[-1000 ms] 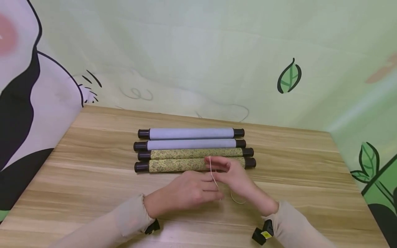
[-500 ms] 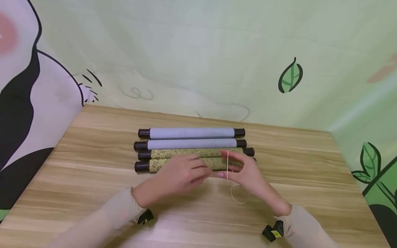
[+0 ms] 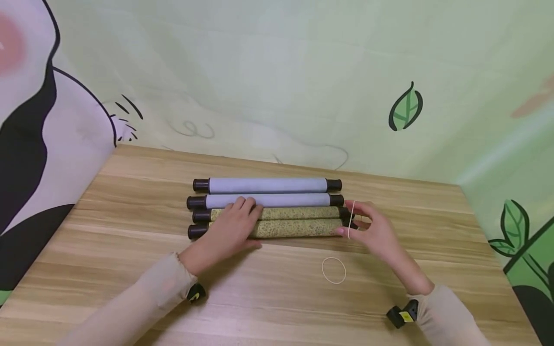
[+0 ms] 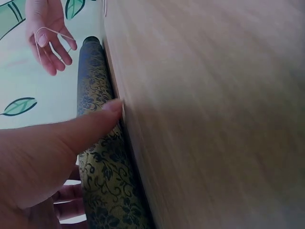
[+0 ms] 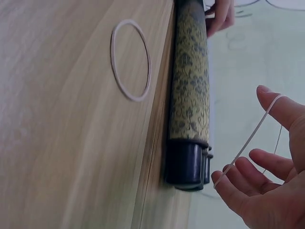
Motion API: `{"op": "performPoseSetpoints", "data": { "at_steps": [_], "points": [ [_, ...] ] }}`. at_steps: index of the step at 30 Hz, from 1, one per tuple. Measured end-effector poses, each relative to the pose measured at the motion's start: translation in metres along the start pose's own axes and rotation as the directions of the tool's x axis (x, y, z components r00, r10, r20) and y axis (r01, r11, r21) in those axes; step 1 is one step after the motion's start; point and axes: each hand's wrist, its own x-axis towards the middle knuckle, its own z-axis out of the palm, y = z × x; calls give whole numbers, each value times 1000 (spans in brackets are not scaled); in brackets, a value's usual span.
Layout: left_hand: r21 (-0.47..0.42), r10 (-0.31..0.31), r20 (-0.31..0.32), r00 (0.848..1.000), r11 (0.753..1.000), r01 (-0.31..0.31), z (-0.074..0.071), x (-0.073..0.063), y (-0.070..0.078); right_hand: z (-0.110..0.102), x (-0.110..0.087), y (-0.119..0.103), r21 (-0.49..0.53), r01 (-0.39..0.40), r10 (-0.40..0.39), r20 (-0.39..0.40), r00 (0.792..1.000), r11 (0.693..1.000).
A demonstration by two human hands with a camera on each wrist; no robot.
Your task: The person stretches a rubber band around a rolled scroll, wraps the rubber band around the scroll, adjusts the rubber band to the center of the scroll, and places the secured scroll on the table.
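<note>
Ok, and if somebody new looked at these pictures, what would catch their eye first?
Probably the four rolls side by side on the wooden table: two pale blue rolls behind two gold-patterned rolls, with the left hand across the patterned pair. Next, the thin pale band stretched between thumb and fingers of the right hand, by the patterned rolls' right ends. A second band lies on the table in front.

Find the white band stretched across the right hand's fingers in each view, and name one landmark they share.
Head: white band right of centre, below mid-height.
Left wrist: white band near the top left corner.
Right wrist: white band right of centre, running diagonally.
Shared landmark: the patterned scroll nearest the person.
</note>
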Motion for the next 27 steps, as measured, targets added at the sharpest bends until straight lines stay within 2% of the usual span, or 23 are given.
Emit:
{"op": "performPoseSetpoints", "data": {
  "at_steps": [4, 11, 13, 19, 24, 27],
  "points": [
    [-5, 2, 5, 1000, 1000, -2, 3, 2, 0, -5, 1, 3, 16, -16, 16, -3, 1000, 1000],
    [-90, -27, 89, 996, 995, 35, 4, 3, 4, -10, 2, 12, 2, -57, 57, 0, 998, 998],
    [-105, -33, 96, 995, 994, 43, 6, 2, 6, -10, 2, 16, 3, -67, 67, 10, 998, 998],
    [-71, -65, 70, 995, 995, 70, 12, 0, 9, -10, 4, 22, 17, -106, 105, 32, 994, 994],
    [-17, -76, 20, 997, 997, 76, 7, -1, 8, -10, 4, 21, 19, -164, 163, 14, 986, 986],
    [-20, -67, -3, 998, 998, 66, 2, -1, 8, -6, 4, 18, 81, -203, 203, 16, 979, 976]
  ]
}}
